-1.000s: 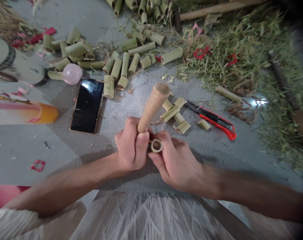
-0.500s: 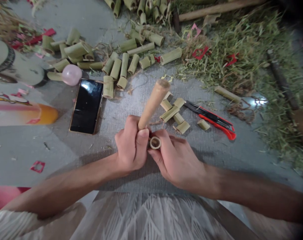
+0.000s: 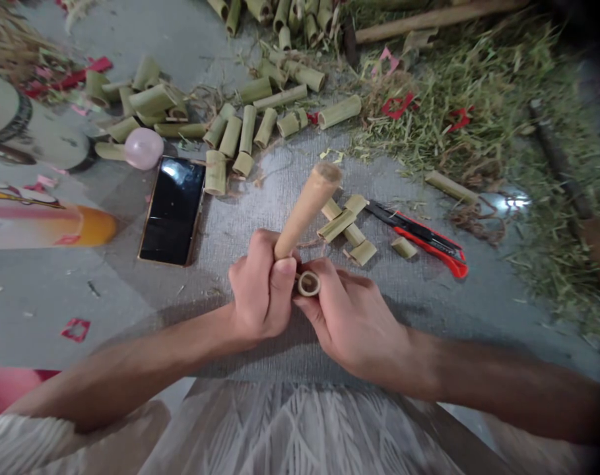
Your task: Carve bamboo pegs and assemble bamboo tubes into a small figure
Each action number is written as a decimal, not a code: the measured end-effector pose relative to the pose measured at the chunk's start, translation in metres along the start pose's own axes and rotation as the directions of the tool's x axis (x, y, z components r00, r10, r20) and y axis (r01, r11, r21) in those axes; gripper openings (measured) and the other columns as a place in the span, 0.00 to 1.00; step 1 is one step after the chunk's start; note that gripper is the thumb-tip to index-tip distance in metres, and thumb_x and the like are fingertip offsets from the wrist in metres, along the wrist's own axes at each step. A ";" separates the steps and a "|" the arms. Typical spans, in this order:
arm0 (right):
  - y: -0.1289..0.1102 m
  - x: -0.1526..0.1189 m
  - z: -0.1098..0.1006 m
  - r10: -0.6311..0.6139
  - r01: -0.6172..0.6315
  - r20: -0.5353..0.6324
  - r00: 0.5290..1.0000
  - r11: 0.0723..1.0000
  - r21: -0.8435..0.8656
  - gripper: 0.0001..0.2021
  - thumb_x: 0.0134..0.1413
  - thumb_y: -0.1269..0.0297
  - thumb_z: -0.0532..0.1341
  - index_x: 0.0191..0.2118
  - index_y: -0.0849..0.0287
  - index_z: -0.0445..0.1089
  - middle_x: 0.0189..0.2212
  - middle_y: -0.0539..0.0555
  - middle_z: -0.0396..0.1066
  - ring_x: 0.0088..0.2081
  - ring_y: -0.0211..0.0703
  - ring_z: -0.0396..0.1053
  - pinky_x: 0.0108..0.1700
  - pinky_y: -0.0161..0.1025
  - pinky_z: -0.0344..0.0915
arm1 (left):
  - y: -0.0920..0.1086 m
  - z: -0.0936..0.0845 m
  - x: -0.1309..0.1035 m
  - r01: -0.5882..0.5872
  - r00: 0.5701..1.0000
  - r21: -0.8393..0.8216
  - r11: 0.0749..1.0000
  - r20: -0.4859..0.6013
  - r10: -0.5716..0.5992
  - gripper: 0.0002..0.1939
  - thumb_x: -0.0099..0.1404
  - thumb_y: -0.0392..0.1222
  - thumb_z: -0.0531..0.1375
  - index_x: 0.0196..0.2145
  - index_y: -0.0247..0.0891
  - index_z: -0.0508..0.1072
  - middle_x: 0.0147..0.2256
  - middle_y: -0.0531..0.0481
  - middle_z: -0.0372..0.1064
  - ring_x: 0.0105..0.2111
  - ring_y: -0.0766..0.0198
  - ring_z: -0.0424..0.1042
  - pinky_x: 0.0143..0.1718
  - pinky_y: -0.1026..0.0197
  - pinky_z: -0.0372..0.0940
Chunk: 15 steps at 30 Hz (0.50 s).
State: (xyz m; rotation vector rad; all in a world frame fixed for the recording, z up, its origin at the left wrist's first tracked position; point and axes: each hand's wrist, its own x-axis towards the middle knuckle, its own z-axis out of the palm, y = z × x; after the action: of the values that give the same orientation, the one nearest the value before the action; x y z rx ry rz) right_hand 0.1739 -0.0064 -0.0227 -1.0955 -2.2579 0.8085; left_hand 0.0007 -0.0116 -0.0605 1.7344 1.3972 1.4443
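Observation:
My left hand (image 3: 263, 287) is wrapped around a pale wooden tool handle (image 3: 307, 211), whose butt points up and slightly right. The tool's working end is hidden behind my fingers, close to the bamboo tube. Closed on a short bamboo tube (image 3: 308, 284) is my right hand (image 3: 354, 313), with the round open end facing up at me. Both hands press close together above the grey table. Just beyond them several small bamboo pieces (image 3: 346, 224) lie crossed over each other. A red and black utility knife (image 3: 421, 241) rests to their right, beside a tiny bamboo piece (image 3: 403, 247).
A phone (image 3: 172, 211) lies left of my hands, near a pink balloon (image 3: 144, 148) and an orange-ended bottle (image 3: 89, 225). Many cut bamboo pieces (image 3: 230, 136) are scattered behind. Dry grass (image 3: 458, 99) covers the right side, with a long-handled tool (image 3: 564, 165) on it.
The top of the wooden handle has tipped slightly right and down. Both hands keep their grips in nearly the same place.

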 end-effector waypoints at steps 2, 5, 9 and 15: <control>0.000 0.000 -0.002 0.011 -0.012 0.019 1.000 1.000 0.023 0.07 0.83 0.62 0.50 0.46 0.54 0.59 0.32 0.51 0.76 0.28 0.42 0.74 0.29 0.38 0.60 | 0.002 0.001 0.001 -0.015 1.000 -0.002 1.000 -0.005 0.015 0.10 0.84 0.51 0.56 0.45 0.46 0.70 0.30 0.56 0.72 0.22 0.65 0.68 0.23 0.55 0.58; -0.002 0.001 -0.006 0.036 -0.047 0.078 0.996 0.989 0.139 0.07 0.82 0.63 0.49 0.46 0.54 0.58 0.30 0.49 0.74 0.25 0.39 0.71 0.28 0.37 0.62 | 0.005 0.004 0.002 -0.027 0.998 0.015 1.000 -0.049 0.028 0.12 0.85 0.52 0.55 0.45 0.46 0.72 0.28 0.56 0.71 0.21 0.66 0.68 0.22 0.55 0.59; -0.002 0.003 -0.007 0.039 -0.053 0.095 0.995 0.988 0.146 0.07 0.83 0.62 0.50 0.46 0.54 0.58 0.30 0.49 0.75 0.25 0.40 0.72 0.28 0.38 0.62 | 0.009 0.005 0.004 -0.018 0.997 0.054 0.998 -0.069 0.022 0.15 0.85 0.54 0.54 0.43 0.45 0.71 0.26 0.56 0.70 0.19 0.66 0.66 0.21 0.55 0.58; -0.001 0.003 -0.005 0.005 -0.008 0.060 0.998 0.998 0.057 0.07 0.83 0.61 0.49 0.46 0.53 0.57 0.29 0.49 0.76 0.25 0.42 0.74 0.27 0.38 0.59 | 0.007 0.000 0.003 -0.004 1.000 0.002 1.000 0.007 0.004 0.11 0.85 0.52 0.55 0.46 0.47 0.73 0.26 0.56 0.70 0.19 0.64 0.65 0.21 0.54 0.57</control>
State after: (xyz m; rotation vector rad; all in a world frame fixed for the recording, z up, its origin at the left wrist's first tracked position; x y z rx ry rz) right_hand 0.1749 -0.0028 -0.0183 -1.0663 -2.2672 0.9143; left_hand 0.0033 -0.0110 -0.0535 1.7420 1.3928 1.4385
